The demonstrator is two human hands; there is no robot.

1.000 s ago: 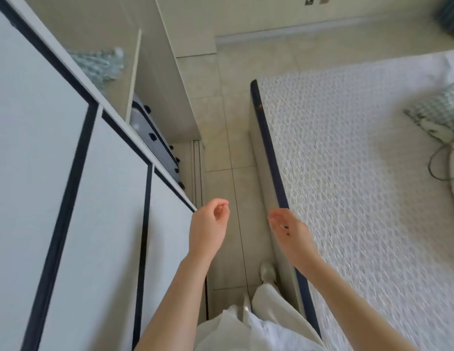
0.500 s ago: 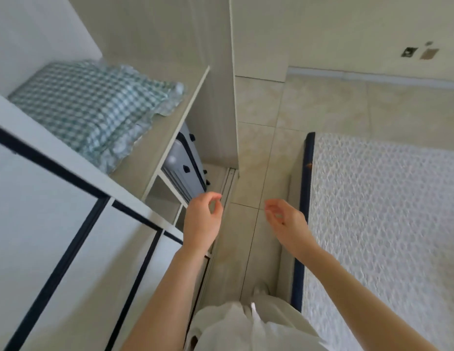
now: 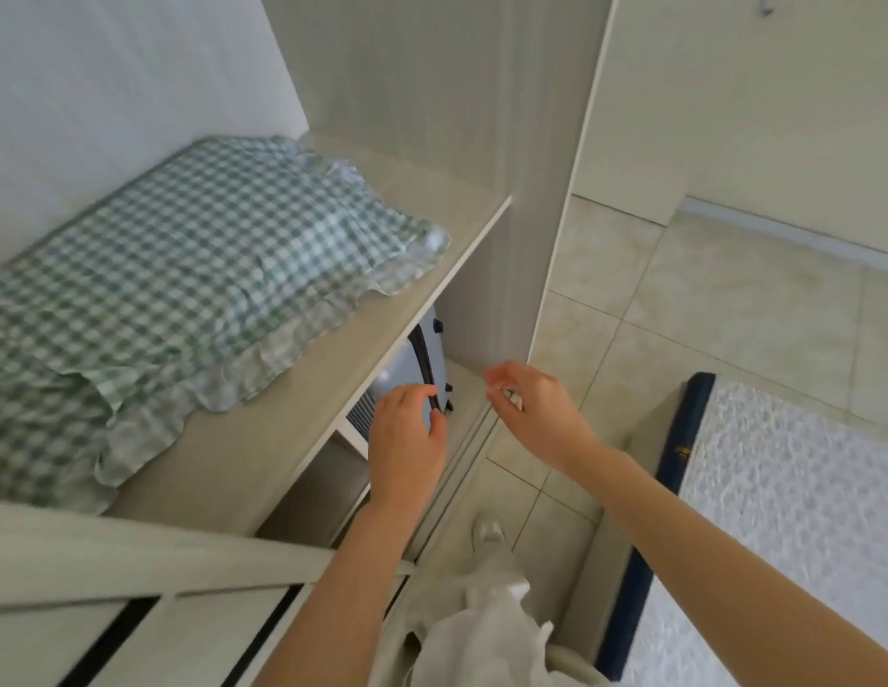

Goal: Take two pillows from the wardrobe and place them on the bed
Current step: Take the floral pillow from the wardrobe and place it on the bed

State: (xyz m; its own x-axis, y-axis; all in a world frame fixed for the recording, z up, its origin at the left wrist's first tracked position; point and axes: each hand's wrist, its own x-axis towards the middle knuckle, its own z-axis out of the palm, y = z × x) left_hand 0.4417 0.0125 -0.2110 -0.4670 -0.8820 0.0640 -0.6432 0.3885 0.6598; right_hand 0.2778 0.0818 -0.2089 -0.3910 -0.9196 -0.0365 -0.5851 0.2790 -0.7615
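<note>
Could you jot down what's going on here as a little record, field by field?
place: open wardrobe beside a bed
pillow: green checked pillow lying flat on the wardrobe shelf, not yet touched
below shelf: pale blue suitcase standing in the lower compartment
left hand: empty, fingers curled, in front of the suitcase
right hand: empty, open, near the wardrobe's side panel
bed: patterned mattress with dark edging; no pillow on the part shown
floor: beige tiles
</note>
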